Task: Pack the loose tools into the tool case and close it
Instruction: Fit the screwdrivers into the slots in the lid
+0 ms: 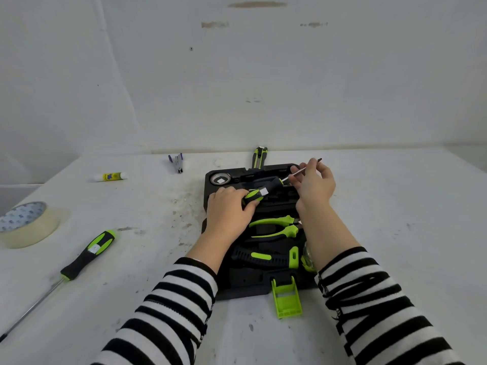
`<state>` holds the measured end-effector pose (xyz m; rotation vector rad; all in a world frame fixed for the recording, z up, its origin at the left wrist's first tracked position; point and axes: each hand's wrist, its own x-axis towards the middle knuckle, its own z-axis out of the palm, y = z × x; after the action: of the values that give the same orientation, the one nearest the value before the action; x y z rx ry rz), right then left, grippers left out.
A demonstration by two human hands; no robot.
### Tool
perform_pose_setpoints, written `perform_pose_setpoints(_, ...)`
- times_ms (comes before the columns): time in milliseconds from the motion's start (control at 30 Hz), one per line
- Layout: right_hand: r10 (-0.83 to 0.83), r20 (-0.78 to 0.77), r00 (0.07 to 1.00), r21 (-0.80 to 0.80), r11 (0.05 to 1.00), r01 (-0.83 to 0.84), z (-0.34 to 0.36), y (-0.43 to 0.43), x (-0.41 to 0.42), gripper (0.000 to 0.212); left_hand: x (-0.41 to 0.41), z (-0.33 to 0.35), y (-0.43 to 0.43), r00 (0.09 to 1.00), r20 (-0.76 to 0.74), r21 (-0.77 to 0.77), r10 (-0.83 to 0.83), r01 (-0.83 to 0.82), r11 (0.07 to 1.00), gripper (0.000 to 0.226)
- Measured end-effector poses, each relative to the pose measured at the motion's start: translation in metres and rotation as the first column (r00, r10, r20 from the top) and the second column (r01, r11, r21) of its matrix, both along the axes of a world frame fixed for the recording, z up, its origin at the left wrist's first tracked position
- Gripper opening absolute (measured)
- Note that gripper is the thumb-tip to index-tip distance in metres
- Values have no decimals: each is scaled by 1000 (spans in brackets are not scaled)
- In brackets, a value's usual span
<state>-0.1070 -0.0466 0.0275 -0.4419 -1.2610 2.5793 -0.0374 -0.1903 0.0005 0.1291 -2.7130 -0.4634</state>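
The black tool case lies open on the white table in front of me, with its green latch hanging over the near edge. Green-handled pliers and a black and green tool sit in its slots. Over the far half of the case, my left hand grips the green and black handle of a screwdriver. My right hand pinches its metal shaft, whose tip points to the far right. A second screwdriver lies loose on the table to the left. A utility knife lies just behind the case.
A roll of clear tape stands at the left edge. A glue stick and a purple stapler lie at the back left. A white wall rises behind the table.
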Motion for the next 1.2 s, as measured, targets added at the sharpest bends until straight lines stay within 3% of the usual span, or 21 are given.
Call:
perform_pose_setpoints(167, 71, -31, 997, 19, 997, -70, 2, -3, 3, 12, -2, -2, -3, 999, -28, 49, 25, -23, 999, 32)
perform_pose_setpoints(233, 143, -32, 989, 160, 978, -136, -2, -6, 3, 15, -2, -1, -3, 999, -39, 53, 25, -23, 998, 32)
perform_pose_setpoints(267, 175, -30, 984, 305, 939, -157, -6, -8, 3, 18, -1, 0, -3, 999, -44, 60, 28, -25, 998, 31)
perform_pose_setpoints(333, 245, -28, 969, 696, 700, -157, -13, -11, 3, 27, 2, 1, -3, 997, -67, 98, 40, -34, 995, 30)
perform_pose_setpoints(400, 340, -18, 940, 884, 445, -145, -13, -15, 9, 31, 3, 1, -4, 994, -99, 127, 50, -38, 991, 29)
perform_pose_setpoints(467, 483, 33, 875, 886, 390, -249, -10, -18, 16, 30, 5, 2, -6, 991, -122, 148, 52, -33, 988, 27)
perform_pose_setpoints(567, 583, 94, 807, 901, 295, -319, -11, -19, 19, 65, 4, 0, -7, 992, -123, 219, 32, -4, 976, 24)
perform_pose_setpoints(733, 511, -54, 858, 919, 361, -157, -8, -17, 20, 73, 5, 1, -6, 977, -214, 395, 18, 70, 916, 24)
perform_pose_setpoints(767, 491, -57, 869, 944, 309, -113, -6, -15, 18, 77, 6, 2, -7, 969, -240, 443, 67, 48, 895, 27)
perform_pose_setpoints(833, 498, 4, 867, 993, 99, -61, 1, -8, 14, 78, 7, 3, -8, 938, -287, 538, 196, -12, 843, 30)
perform_pose_setpoints(900, 537, 89, 839, 993, -111, -34, 14, 2, 10, 60, 7, 3, -9, 899, -324, 587, 293, -52, 808, 30)
perform_pose_setpoints(933, 550, 125, 826, 985, -172, -35, 23, 7, 9, 47, 7, 3, -10, 887, -335, 597, 317, -60, 800, 30)
perform_pose_setpoints(1000, 543, 213, 812, 962, -260, -78, 35, 18, 7, 35, 6, 3, -11, 879, -334, 607, 341, -76, 791, 30)
perform_pose_setpoints(1067, 504, 289, 814, 932, -341, -119, 38, 28, 2, 37, 5, 3, -12, 884, -320, 599, 341, -90, 795, 30)
perform_pose_setpoints(1200, 466, 337, 818, 911, -381, -159, 21, 38, -9, 37, 1, -3, -13, 919, -232, 522, 320, -160, 838, 29)
